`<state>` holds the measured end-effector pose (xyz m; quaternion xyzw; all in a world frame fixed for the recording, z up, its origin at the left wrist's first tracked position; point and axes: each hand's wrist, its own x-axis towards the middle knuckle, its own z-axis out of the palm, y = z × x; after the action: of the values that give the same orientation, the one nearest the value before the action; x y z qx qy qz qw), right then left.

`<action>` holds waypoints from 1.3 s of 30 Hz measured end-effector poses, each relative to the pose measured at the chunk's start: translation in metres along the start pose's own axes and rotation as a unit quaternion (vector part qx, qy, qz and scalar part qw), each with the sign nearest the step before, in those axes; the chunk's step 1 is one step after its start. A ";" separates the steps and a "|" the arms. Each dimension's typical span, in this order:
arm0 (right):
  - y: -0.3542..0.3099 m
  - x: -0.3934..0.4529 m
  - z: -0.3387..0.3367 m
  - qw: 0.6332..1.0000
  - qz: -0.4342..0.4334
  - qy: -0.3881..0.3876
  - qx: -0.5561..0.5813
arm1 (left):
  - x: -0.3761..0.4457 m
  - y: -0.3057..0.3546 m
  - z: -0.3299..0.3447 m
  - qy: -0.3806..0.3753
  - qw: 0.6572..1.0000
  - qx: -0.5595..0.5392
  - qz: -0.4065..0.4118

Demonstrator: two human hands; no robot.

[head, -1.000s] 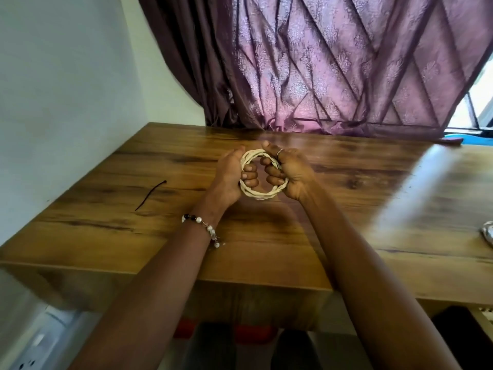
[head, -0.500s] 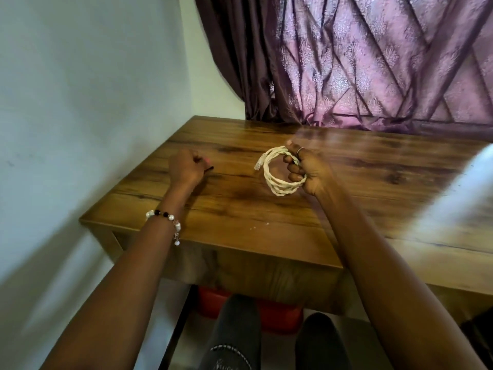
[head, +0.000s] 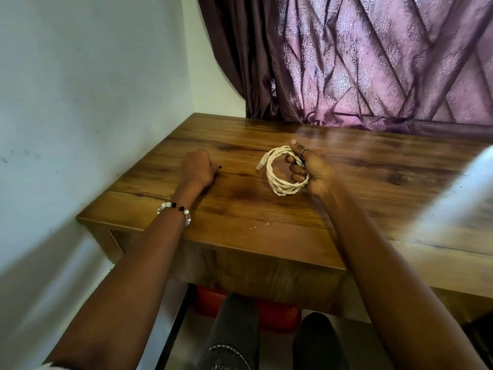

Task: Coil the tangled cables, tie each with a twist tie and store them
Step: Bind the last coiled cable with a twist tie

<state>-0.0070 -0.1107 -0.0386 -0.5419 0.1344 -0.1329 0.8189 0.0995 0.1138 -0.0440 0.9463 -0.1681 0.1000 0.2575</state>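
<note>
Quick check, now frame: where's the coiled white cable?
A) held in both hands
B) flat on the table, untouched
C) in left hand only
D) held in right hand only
D: the right hand grips the coiled cable, while the left hand is closed on the table, apart from it.

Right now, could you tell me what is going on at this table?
A person is tidying cables at a wooden table. The right hand holds a cream cable already wound into a coil, one plug end sticking out at its upper left. The left hand is closed on the tabletop over a thin dark twist tie, of which only the tip shows. The coil is not yet tied.
</note>
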 end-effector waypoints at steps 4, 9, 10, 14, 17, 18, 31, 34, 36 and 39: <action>-0.007 -0.001 -0.004 1.000 -0.004 0.011 -0.020 | -0.001 0.018 0.003 -0.050 0.970 -0.234 -0.038; -0.023 -0.002 -0.012 0.998 -0.037 0.026 -0.045 | -0.011 0.068 -0.007 -0.128 0.847 -0.513 -0.052; -0.027 -0.001 -0.017 0.997 -0.050 0.029 -0.052 | -0.011 0.078 -0.008 -0.138 0.830 -0.538 -0.049; -0.045 0.007 -0.035 0.992 -0.095 0.029 -0.073 | -0.004 0.113 -0.005 -0.205 0.758 -0.613 -0.086; -0.055 0.014 -0.052 0.989 -0.121 0.034 -0.081 | 0.007 0.134 0.007 -0.236 0.713 -0.650 -0.118; -0.056 0.017 -0.059 0.988 -0.125 0.039 -0.080 | 0.012 0.139 0.012 -0.237 0.709 -0.653 -0.124; -0.050 0.027 -0.078 0.969 -0.164 0.098 -0.159 | 0.032 0.145 0.051 -0.151 0.707 -0.683 -0.108; -0.050 0.022 -0.072 0.965 -0.180 0.089 -0.166 | 0.029 0.144 0.049 -0.119 0.717 -0.680 -0.093; -0.049 0.020 -0.069 0.965 -0.180 0.085 -0.172 | 0.026 0.143 0.051 -0.097 0.739 -0.662 -0.077; -0.048 0.018 -0.070 0.964 -0.183 0.084 -0.171 | 0.024 0.143 0.056 -0.064 0.775 -0.628 -0.037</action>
<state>-0.0187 -0.1949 -0.0216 -0.6764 0.1222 -0.3005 0.6613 0.0742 -0.0373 -0.0200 0.5842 -0.1747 -0.0983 0.7865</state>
